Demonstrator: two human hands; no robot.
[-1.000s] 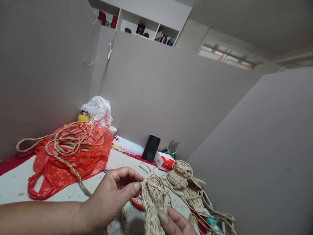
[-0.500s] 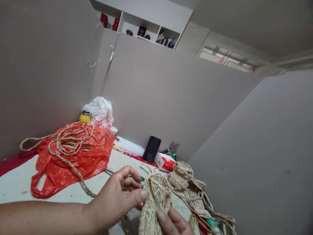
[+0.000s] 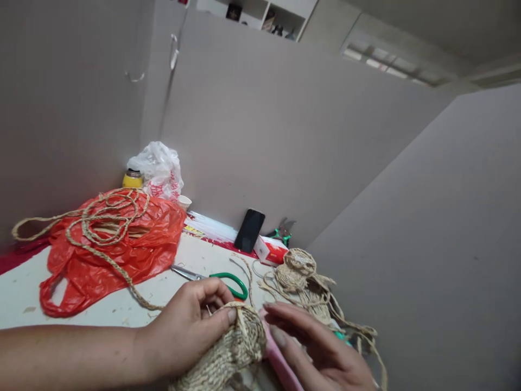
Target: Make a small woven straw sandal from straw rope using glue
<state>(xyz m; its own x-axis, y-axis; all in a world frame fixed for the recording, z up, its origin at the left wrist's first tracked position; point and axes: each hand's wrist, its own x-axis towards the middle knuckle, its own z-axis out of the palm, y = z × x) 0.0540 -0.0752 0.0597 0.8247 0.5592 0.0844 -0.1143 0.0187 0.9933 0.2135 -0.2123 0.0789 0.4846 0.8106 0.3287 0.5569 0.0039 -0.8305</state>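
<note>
My left hand [image 3: 191,326] pinches the upper rim of a woven straw piece [image 3: 232,350] that lies low at the front of the table. My right hand [image 3: 321,350] is beside it on the right with its fingers stretched out flat, over something pink [image 3: 280,364] next to the straw piece. A braided straw rope [image 3: 101,228] runs from the red plastic bag [image 3: 118,250] toward my left hand. Scissors with green handles [image 3: 222,279] lie just beyond my left hand.
A second woven straw bundle with loose strands [image 3: 303,282] lies behind my right hand. A black phone [image 3: 249,230] leans on the wall near a red-and-white box [image 3: 272,251] and pliers [image 3: 284,231]. A white bag [image 3: 157,171], yellow jar [image 3: 132,178] and cup [image 3: 184,202] stand in the corner.
The straw piece went from upright to lying down low. My right hand let go of it and spread out flat. The view tilted down, and the scissors came into sight.
</note>
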